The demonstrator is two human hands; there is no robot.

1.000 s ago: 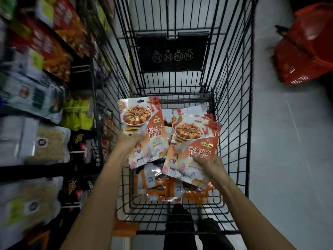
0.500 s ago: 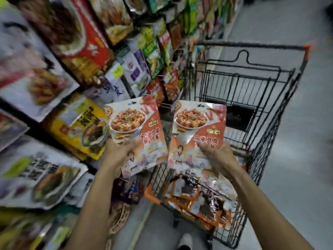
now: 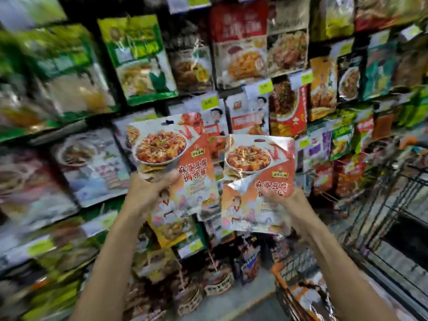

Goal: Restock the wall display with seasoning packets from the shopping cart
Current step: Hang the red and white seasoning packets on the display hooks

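Observation:
I hold two matching seasoning packets, silver and orange with a dish of tofu printed on them, in front of the wall display (image 3: 238, 49). My left hand (image 3: 148, 193) grips the left packet (image 3: 171, 156) by its lower left part. My right hand (image 3: 286, 200) pinches the right packet (image 3: 257, 177) at its lower right. Both packets stand upright, side by side, with their hang holes at the top. The black wire shopping cart (image 3: 389, 205) is at the right, with more such packets (image 3: 308, 295) in its bottom.
Rows of hanging packets with yellow-green price tags (image 3: 209, 101) cover the wall from left to right. Small woven baskets of goods (image 3: 217, 283) stand on the floor below the display. Grey floor (image 3: 243, 304) shows between the baskets and the cart.
My view has swung from the cart up to the wall display. Both hands have lifted the two packets out of the cart and raised them toward the display.

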